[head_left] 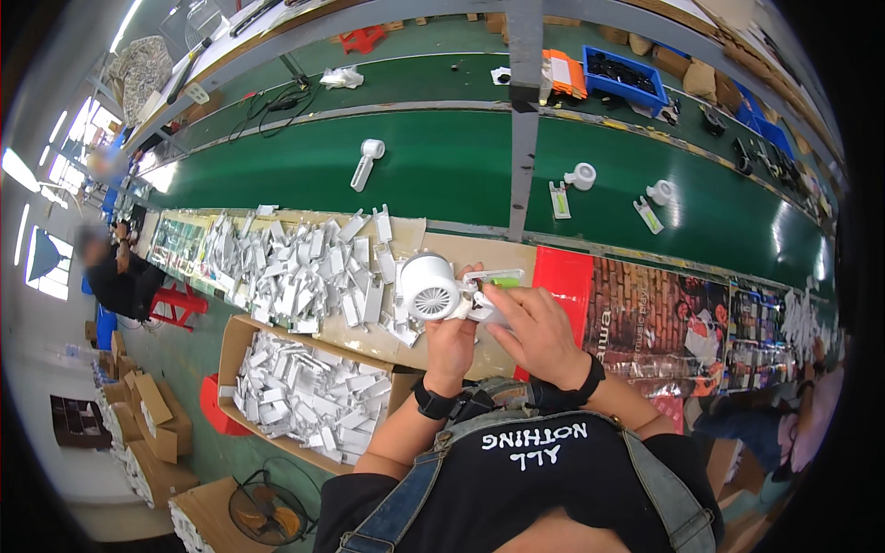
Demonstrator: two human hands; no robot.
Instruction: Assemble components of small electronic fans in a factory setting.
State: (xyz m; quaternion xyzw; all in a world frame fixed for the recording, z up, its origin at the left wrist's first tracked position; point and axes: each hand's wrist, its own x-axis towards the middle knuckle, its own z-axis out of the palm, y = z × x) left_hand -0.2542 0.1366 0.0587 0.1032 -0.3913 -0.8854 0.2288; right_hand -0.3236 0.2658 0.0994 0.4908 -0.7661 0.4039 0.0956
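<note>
A white handheld fan (430,288), its round grille facing up, is held over the table edge. My left hand (450,348) is closed around it from below, just under the round head. My right hand (537,330) has its fingers bent onto the handle, closed on it. A green battery (502,282) shows in the open handle next to my right fingertips. What those fingertips press on is partly hidden. Left of the fan, a heap of white plastic handle covers (295,263) lies on the table.
A carton (241,346) full of white plastic parts stands below the table at left. Beyond the table runs a green conveyor belt (442,152) carrying a white fan (367,164) and two opened fans with green batteries. A grey post (524,120) rises ahead. Other people sit at far left and right.
</note>
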